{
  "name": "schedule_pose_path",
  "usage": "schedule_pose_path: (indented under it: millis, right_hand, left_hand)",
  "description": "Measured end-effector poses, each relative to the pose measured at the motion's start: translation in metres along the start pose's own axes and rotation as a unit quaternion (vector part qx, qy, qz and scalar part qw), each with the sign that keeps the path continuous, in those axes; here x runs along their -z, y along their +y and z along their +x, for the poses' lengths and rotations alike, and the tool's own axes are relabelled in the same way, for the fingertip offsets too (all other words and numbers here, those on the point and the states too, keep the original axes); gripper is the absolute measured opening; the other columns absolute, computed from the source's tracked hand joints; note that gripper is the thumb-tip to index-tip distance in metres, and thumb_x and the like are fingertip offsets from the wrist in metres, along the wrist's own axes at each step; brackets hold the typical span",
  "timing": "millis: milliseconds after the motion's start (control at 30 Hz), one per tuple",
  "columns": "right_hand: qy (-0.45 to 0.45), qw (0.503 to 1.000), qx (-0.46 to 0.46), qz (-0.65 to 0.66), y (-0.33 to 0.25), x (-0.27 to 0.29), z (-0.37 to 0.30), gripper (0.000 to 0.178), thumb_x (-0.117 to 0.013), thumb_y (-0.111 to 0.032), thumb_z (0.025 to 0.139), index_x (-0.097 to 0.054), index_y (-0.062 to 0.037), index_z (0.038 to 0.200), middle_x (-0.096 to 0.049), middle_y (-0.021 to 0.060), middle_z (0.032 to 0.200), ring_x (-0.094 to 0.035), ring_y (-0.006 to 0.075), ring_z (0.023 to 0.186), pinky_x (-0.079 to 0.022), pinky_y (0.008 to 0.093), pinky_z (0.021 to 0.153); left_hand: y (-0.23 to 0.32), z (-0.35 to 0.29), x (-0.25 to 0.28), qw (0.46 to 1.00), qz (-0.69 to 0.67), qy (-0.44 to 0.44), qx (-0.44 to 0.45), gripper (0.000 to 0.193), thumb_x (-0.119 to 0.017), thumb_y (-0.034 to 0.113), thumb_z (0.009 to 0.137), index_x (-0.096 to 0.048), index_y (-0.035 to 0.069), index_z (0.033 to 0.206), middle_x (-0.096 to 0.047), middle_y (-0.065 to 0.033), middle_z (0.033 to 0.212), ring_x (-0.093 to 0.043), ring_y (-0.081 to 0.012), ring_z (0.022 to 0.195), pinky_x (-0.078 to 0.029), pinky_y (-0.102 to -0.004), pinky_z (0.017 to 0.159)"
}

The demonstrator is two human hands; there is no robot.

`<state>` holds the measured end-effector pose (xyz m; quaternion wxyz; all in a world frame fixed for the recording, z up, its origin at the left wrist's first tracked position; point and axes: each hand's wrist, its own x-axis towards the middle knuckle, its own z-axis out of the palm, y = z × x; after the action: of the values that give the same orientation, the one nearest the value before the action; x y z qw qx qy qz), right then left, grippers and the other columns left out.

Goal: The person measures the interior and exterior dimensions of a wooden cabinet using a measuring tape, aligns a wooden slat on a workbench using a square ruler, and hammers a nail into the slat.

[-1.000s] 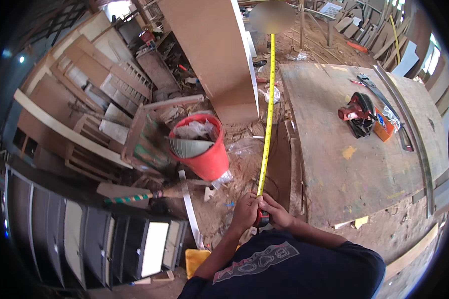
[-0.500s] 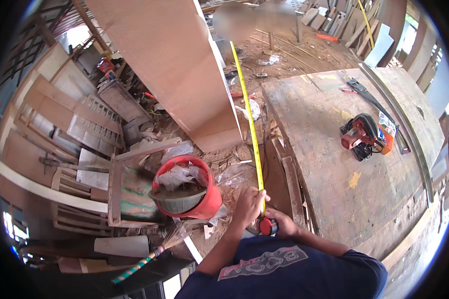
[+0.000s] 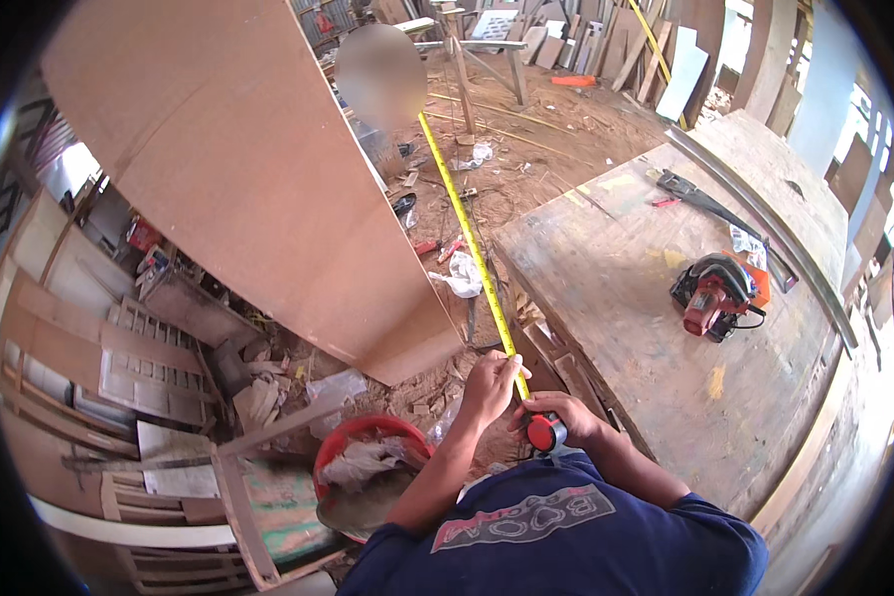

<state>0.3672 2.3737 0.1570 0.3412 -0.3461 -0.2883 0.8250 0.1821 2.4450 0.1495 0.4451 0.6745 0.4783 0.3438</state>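
Observation:
A yellow tape measure blade (image 3: 472, 246) runs out from my hands, away along the right side of a large brown wooden panel (image 3: 248, 189). My left hand (image 3: 492, 387) pinches the blade a short way ahead of the red and black tape measure case (image 3: 545, 431). Around that case my right hand (image 3: 571, 413) is closed, close in front of my dark blue shirt. A blurred patch hides the blade's far end. The panel stands on the left, its lower edge near the littered ground.
On the right, a worn wooden worktable (image 3: 606, 298) carries a red and black circular saw (image 3: 713, 296), a handsaw (image 3: 710, 209) and a long metal bar (image 3: 765, 223). A red bucket (image 3: 330, 449) with plastic scraps stands at lower left. Boards (image 3: 591, 55) lean at the back.
My view has shifted, so the panel looks larger and the bucket sits lower, partly behind my left arm. Both hands keep their hold on the tape measure.

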Motion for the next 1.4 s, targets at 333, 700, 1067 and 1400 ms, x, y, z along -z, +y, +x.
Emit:
schedule_pose_path:
  millis: [333,700,1067,1400]
  right_hand:
    - [-0.04,0.995,-0.025,0.092,-0.065,0.057,0.175,0.027,-0.057,-0.014,0.103,-0.06,0.0083,0.118,-0.072,0.024,0.102,-0.075,0.0375,0.092,-0.063,0.0463,0.084]
    - [-0.124,0.983,-0.097,0.095,-0.125,0.096,0.366,0.025,-0.056,-0.018,0.105,-0.062,0.0048,0.114,-0.071,0.0173,0.098,-0.075,0.0307,0.095,-0.061,0.0451,0.085]
    - [-0.215,0.966,-0.119,-0.083,-0.093,0.141,0.409,0.027,-0.049,-0.022,0.11,-0.063,0.0013,0.108,-0.072,0.0129,0.095,-0.071,0.0234,0.093,-0.055,0.0385,0.09]
    - [-0.199,0.969,-0.143,-0.028,-0.068,0.132,0.382,0.03,-0.045,-0.023,0.112,-0.064,-0.0002,0.107,-0.071,0.012,0.09,-0.07,0.0229,0.091,-0.053,0.0384,0.09]
  left_hand:
    - [-0.037,0.157,0.12,0.947,0.188,0.218,-0.143,0.022,-0.074,0.025,0.095,-0.071,0.004,0.101,-0.073,-0.0128,0.11,-0.067,-0.0271,0.107,-0.051,-0.0404,0.093]
    - [-0.046,0.356,0.252,0.637,0.543,0.493,-0.24,0.108,-0.075,0.042,0.085,-0.015,0.0,0.163,-0.003,-0.0337,0.169,0.0,-0.0544,0.156,0.0,-0.0704,0.121]
    - [-0.074,0.371,0.261,0.57,0.598,0.505,-0.251,0.096,-0.065,0.02,0.089,-0.01,-0.002,0.164,-0.002,-0.0336,0.169,-0.003,-0.0527,0.156,-0.003,-0.0688,0.122]
    - [-0.078,0.368,0.265,0.592,0.586,0.483,-0.268,0.096,-0.066,0.022,0.09,-0.01,0.002,0.165,0.002,-0.0325,0.169,0.006,-0.0479,0.158,0.003,-0.0672,0.122]
